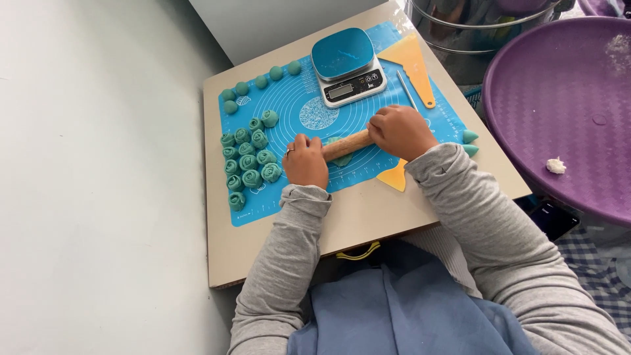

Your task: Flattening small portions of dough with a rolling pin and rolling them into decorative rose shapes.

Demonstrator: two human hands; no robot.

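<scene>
we press our left hand (305, 161) and right hand (399, 130), fingers curled over each end of the stiff wooden rolling pin (346, 144), across soft, easily torn green dough (340, 159) on the blue mat (368, 164) mid-bench.

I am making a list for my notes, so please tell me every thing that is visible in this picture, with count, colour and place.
Blue silicone baking mat: one, on the beige table.
Green rolled dough rosettes: a cluster, count unclear, mat's left side.
Small green dough balls: about seven, a row along the mat's upper left edge.
Digital kitchen scale with blue top: one, mat's top centre.
Yellow plastic scrapers: two, beside the scale and near the right sleeve.
Wooden rolling pin: one, over flat green dough.
Purple round tray: one, right.
Left hand: grip on the pin's left end.
Right hand: grip on its right end.
</scene>
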